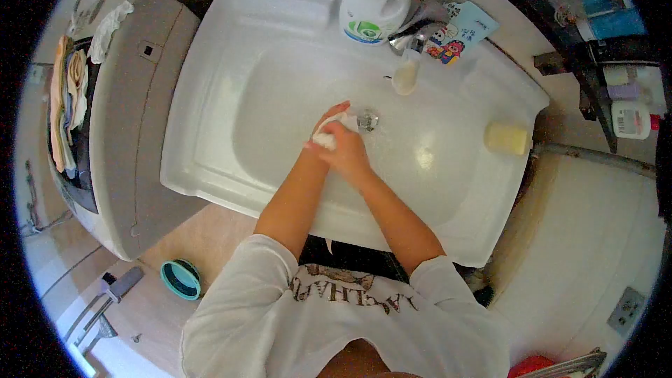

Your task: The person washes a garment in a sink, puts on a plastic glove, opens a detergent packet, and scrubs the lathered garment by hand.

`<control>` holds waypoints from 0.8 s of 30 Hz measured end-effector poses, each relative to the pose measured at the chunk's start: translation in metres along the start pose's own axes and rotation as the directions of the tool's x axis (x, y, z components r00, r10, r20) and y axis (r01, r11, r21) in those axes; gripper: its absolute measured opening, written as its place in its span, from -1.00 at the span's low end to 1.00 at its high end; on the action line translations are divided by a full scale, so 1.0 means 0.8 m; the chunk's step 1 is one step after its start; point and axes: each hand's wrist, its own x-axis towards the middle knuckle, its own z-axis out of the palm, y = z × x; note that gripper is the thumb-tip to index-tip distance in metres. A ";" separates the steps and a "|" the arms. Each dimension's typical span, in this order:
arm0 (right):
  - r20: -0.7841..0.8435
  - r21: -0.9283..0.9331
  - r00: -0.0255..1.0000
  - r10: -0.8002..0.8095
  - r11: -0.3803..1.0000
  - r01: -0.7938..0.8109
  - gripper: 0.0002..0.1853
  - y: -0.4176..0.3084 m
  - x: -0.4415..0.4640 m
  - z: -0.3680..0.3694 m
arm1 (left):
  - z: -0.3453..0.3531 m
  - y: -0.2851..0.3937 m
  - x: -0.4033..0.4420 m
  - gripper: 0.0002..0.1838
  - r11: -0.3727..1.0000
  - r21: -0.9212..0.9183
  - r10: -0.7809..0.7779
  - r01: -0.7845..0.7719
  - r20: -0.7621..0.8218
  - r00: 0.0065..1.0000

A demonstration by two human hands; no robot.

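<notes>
Over the white sink basin (280, 105), both hands meet around a small white bunched cloth (326, 138). My left hand (334, 113) lies underneath and behind it, with its fingertips showing at the top; the rest is largely hidden. My right hand (345, 150) is on top, its fingers curled onto the cloth. What kind of cloth it is cannot be made out. Just right of the hands is the shiny drain (367, 120). A metal faucet (418, 36) stands beyond, with a pale cup-like piece (404, 78) at its front.
A white detergent bottle (376, 3) stands on the sink's back ledge beside a printed light-blue packet (465, 31). A yellowish bar (506, 138) rests at the right rim. Left is a washing machine (150, 119) with clothes (68, 105); a teal basin (180, 279) sits on the floor.
</notes>
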 end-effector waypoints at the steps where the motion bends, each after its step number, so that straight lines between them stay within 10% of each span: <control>1: -0.053 -0.190 0.993 -0.103 0.977 0.091 -0.71 -0.018 -0.004 0.001 | -0.011 -0.003 0.003 -0.52 0.999 -0.021 0.046 -0.044 0.096 0.994; 7: -0.152 -0.509 0.949 -0.276 0.845 0.164 -0.76 0.006 0.030 -0.017 | 0.011 -0.010 -0.012 -0.56 0.852 0.500 0.020 -0.155 0.265 0.964; 9: -0.294 -0.561 0.898 -0.327 0.820 0.115 -0.82 0.035 0.044 -0.034 | 0.036 -0.005 -0.025 -0.59 0.903 0.384 -0.145 0.193 -0.151 0.978; 13: -0.344 -0.654 0.918 -0.197 0.752 -0.084 -0.75 0.119 0.055 -0.087 | 0.105 0.016 -0.058 -0.71 0.734 0.621 -0.026 0.274 -0.378 0.925; 15: -0.315 -0.698 0.948 0.049 0.665 -0.266 -0.66 0.129 0.043 -0.106 | 0.069 0.037 -0.044 -0.73 -0.038 0.990 0.490 0.137 -0.101 0.866; 17: -0.319 -0.783 0.946 -0.058 0.578 -0.229 -0.58 0.120 0.023 -0.082 | 0.051 0.030 -0.038 -0.57 0.024 0.997 0.474 0.075 -0.078 0.877; 19: -0.309 -0.855 0.937 -0.165 0.480 -0.197 -0.47 0.125 0.010 -0.065 | 0.090 0.000 -0.055 -0.33 -0.686 0.614 0.593 0.391 0.161 0.789; 21: 0.157 -0.851 0.957 -0.245 0.458 0.257 -0.37 0.135 0.006 -0.055 | 0.102 -0.011 -0.054 -0.26 -0.612 0.684 0.557 0.398 0.015 0.831; 24: -0.017 -0.864 0.992 -0.121 0.502 0.046 -0.42 0.143 0.029 -0.052 | 0.054 -0.030 -0.033 -0.21 -0.411 0.845 0.578 0.344 -0.051 0.815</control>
